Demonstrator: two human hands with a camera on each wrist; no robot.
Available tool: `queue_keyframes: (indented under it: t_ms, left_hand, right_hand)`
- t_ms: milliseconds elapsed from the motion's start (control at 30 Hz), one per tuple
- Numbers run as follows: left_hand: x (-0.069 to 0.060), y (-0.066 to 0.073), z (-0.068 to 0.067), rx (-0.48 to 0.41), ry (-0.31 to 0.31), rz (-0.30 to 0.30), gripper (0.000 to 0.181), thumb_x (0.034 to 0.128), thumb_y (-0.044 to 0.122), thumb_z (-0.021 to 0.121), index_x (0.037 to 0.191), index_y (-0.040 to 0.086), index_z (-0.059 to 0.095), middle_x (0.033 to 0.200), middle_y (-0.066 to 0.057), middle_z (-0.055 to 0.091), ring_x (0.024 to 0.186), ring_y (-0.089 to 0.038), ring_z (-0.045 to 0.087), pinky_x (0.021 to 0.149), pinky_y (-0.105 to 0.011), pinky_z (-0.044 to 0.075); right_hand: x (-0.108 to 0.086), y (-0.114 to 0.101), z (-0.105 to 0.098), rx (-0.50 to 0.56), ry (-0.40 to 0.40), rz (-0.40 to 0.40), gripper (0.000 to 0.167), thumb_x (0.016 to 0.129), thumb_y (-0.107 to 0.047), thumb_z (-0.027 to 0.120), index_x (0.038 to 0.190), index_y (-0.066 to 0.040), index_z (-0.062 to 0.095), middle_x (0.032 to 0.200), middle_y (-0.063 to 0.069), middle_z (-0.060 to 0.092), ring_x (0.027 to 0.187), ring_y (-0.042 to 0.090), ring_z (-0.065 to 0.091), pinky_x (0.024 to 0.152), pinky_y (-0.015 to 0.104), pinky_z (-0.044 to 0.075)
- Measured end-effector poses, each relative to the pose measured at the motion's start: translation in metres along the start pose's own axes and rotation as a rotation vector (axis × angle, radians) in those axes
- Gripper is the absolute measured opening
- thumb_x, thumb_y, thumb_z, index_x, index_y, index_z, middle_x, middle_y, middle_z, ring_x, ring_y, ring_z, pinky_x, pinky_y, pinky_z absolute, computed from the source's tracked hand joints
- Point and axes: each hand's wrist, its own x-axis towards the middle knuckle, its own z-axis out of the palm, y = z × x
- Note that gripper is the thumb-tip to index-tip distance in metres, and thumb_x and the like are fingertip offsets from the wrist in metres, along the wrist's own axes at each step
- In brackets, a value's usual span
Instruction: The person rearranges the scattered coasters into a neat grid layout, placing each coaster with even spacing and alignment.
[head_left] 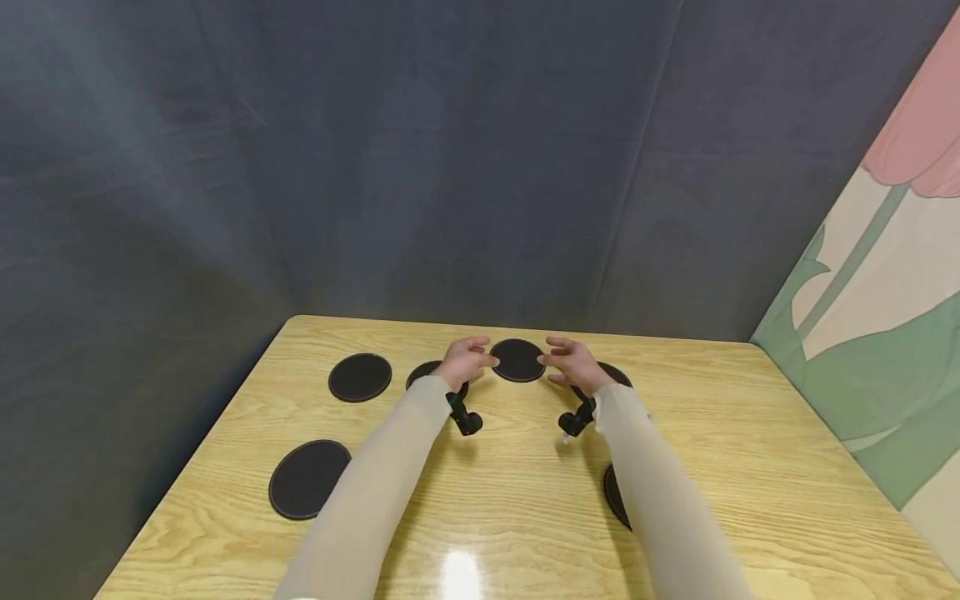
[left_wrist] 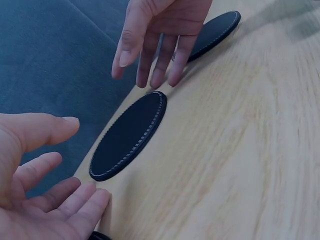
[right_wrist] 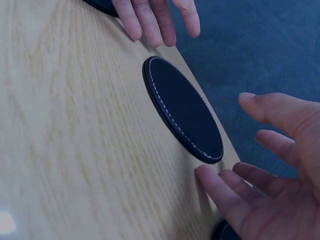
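Observation:
A round black coaster (head_left: 517, 360) with light edge stitching lies flat near the table's far edge, between the two hands. My left hand (head_left: 467, 362) is at its left side, with fingers loosely spread and nothing in them. On the opposite side, my right hand (head_left: 573, 364) mirrors it, also holding nothing. Both wrist views show the fingertips close to the rim of this coaster (left_wrist: 128, 136), the palms facing each other across it. Another coaster (head_left: 422, 372) is partly covered by the left hand and wrist, and one more (head_left: 617, 374) by the right.
Farther left lie two more black coasters, a far one (head_left: 360, 377) and a larger-looking near one (head_left: 303, 483). The right sleeve partly hides another coaster (head_left: 615, 497). A dark curtain (head_left: 465, 167) hangs behind the wooden table (head_left: 517, 500); a flower-patterned surface (head_left: 885, 358) borders the right.

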Motion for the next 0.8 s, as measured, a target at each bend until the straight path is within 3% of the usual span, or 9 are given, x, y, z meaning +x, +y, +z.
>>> queue_keyframes:
  t_ms: [200, 467, 800]
  left_hand:
    - [0.006, -0.007, 0.003, -0.028, -0.009, -0.031, 0.067, 0.0852, -0.002, 0.067, 0.146, 0.003, 0.041, 0.146, -0.021, 0.039, 0.132, -0.034, 0.045, 0.108, -0.043, 0.043]
    - [0.008, -0.009, 0.010, 0.033, -0.021, -0.024, 0.066, 0.0844, -0.003, 0.067, 0.145, 0.000, 0.041, 0.146, -0.022, 0.042, 0.133, -0.034, 0.044, 0.107, -0.043, 0.043]
    - [0.007, -0.010, 0.016, -0.009, 0.021, -0.019, 0.066, 0.0826, -0.006, 0.065, 0.144, 0.002, 0.044, 0.150, -0.017, 0.039, 0.137, -0.032, 0.040, 0.107, -0.042, 0.044]
  right_hand:
    - [0.006, 0.005, 0.005, 0.055, 0.025, 0.027, 0.064, 0.096, -0.008, 0.059, 0.151, -0.001, 0.027, 0.151, 0.028, 0.027, 0.137, 0.037, 0.036, 0.108, 0.045, 0.041]
    - [0.007, 0.006, 0.011, 0.071, 0.047, 0.012, 0.059, 0.095, -0.004, 0.058, 0.148, 0.005, 0.032, 0.152, 0.024, 0.033, 0.135, 0.037, 0.041, 0.108, 0.044, 0.041]
    - [0.003, 0.000, 0.018, 0.092, 0.040, 0.017, 0.056, 0.096, -0.004, 0.057, 0.147, 0.003, 0.035, 0.152, 0.022, 0.034, 0.137, 0.034, 0.039, 0.109, 0.043, 0.041]
